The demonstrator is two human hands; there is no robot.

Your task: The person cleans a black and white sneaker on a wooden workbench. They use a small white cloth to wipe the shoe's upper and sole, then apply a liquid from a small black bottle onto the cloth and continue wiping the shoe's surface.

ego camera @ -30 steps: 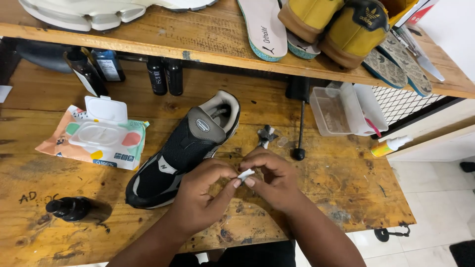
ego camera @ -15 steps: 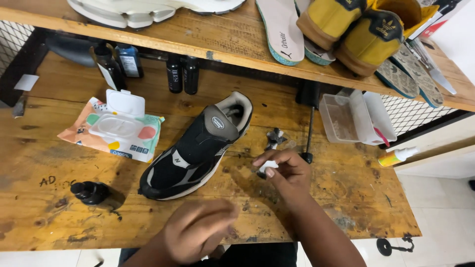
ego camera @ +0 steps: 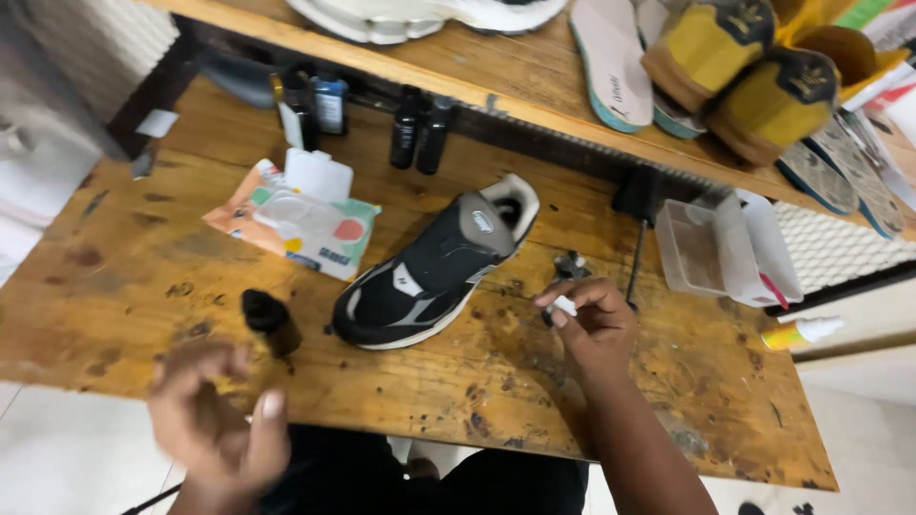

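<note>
A black and grey sneaker [ego camera: 429,272] lies on its side in the middle of the worn wooden workbench [ego camera: 611,401]. My right hand [ego camera: 592,319] rests on the bench just right of the shoe, pinching a small white piece [ego camera: 565,305] between thumb and fingers. My left hand [ego camera: 215,420] hovers blurred at the bench's near left edge, fingers apart and holding nothing. A small black bottle [ego camera: 270,322] stands just beyond it, left of the shoe's toe.
An open pack of wipes [ego camera: 296,221] lies at the left. Dark bottles [ego camera: 420,129] stand at the back. A clear plastic box [ego camera: 711,250] and a yellow glue tube [ego camera: 801,334] sit at the right. The shelf [ego camera: 534,81] above holds shoes and insoles.
My left hand has let go of the white piece and drawn back to the near left edge. My right hand keeps the piece. The view has swung left.
</note>
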